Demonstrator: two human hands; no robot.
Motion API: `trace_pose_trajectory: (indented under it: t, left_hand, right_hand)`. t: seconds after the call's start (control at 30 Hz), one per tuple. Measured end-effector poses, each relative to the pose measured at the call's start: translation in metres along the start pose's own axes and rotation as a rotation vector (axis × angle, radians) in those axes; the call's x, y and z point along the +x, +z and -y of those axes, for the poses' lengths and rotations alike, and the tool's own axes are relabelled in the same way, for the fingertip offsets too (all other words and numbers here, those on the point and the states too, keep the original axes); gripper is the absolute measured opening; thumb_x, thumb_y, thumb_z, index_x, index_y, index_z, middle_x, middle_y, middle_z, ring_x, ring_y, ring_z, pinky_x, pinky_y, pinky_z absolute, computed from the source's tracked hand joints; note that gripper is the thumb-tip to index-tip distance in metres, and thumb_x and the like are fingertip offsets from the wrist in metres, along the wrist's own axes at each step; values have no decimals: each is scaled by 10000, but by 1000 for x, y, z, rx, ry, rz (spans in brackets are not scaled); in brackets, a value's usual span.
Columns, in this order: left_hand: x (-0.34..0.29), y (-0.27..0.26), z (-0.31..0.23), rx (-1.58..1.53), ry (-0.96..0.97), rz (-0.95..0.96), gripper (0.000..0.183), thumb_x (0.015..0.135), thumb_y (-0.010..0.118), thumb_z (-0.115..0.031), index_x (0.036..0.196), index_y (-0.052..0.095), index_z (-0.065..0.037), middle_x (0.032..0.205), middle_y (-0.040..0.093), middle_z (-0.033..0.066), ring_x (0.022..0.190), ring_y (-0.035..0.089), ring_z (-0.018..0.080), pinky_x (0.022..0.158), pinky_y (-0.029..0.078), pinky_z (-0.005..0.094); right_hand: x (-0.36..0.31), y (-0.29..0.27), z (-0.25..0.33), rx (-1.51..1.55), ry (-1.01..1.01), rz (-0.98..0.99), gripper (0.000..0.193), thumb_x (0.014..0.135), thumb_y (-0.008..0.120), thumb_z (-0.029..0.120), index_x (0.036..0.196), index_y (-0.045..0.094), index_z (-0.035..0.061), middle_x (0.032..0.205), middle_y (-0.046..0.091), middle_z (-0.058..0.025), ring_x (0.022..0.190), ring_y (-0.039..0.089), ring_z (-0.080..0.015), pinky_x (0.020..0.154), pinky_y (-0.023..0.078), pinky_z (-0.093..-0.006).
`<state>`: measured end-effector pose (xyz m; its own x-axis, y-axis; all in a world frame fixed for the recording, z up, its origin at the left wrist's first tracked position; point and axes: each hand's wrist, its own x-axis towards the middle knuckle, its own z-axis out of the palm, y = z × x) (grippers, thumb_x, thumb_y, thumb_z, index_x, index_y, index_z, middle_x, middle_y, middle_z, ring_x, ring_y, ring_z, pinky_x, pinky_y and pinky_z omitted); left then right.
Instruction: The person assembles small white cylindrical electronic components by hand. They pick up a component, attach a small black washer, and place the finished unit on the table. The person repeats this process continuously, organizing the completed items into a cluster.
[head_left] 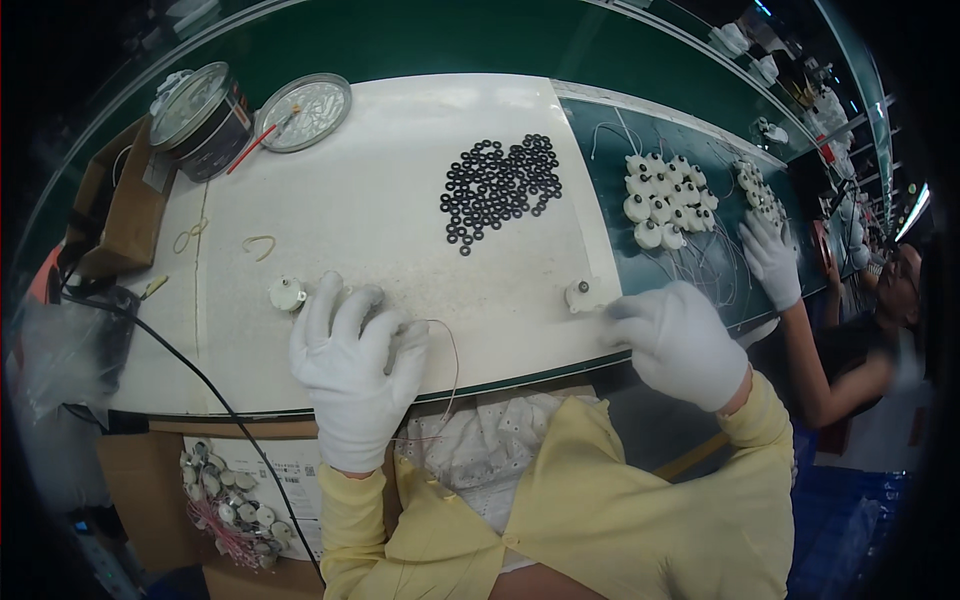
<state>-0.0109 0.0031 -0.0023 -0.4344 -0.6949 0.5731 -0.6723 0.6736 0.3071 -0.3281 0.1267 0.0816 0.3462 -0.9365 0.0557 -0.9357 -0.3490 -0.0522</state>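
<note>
Two white gloves cover my hands. My left hand [352, 368] rests palm down on the white tabletop with its fingers apart and bent. Beside its index fingertip lies a small round white motor-like part [287, 294]; whether they touch I cannot tell. A thin reddish wire [456, 365] loops from by the thumb over the table's front edge. My right hand [682, 345], smeared by motion, is at the table's right front, fingers pointing left. Just beyond its fingertips stands another white part with a black ring on top [583, 294]. What the right fingers hold, if anything, is hidden.
Many black rings [500, 185] lie at the back. Wired white parts [668, 200] cluster on the green surface, near a co-worker's gloved hand [770, 262]. A tin [203, 122], lid with red-handled brush [305, 112], cardboard box [120, 205] and black cable [215, 388] are left.
</note>
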Motion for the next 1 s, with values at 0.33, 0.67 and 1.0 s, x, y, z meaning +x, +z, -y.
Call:
trace_pose_trajectory:
  t: [0.33, 0.67, 1.0]
  left_hand:
    - [0, 4, 1, 25, 40, 15, 181, 838, 796, -193, 981, 699, -140, 1162, 709, 81, 1277, 590, 443, 1043, 456, 560]
    - [0, -1, -10, 139, -20, 44, 328, 760, 893, -295, 916, 666, -117, 1115, 673, 106, 1270, 576, 463, 1006, 471, 583]
    - [2, 2, -6, 163, 28, -58, 365, 734, 901, -303, 860, 612, -119, 1129, 663, 104, 1291, 558, 470, 973, 492, 578]
  right_hand:
    - [29, 41, 6, -72, 228, -226, 378, 836, 803, 434, 1062, 700, 149, 788, 652, -69, 695, 657, -279, 623, 470, -433]
    - [-45, 26, -57, -60, 751, -372, 457, 847, 809, 219, 1294, 717, 189, 825, 663, -132, 729, 681, -328, 674, 533, -445]
    - [-50, 52, -82, 253, 1026, -470, 305, 900, 769, 135, 1193, 738, 59, 959, 739, -132, 764, 704, -286, 727, 558, -403]
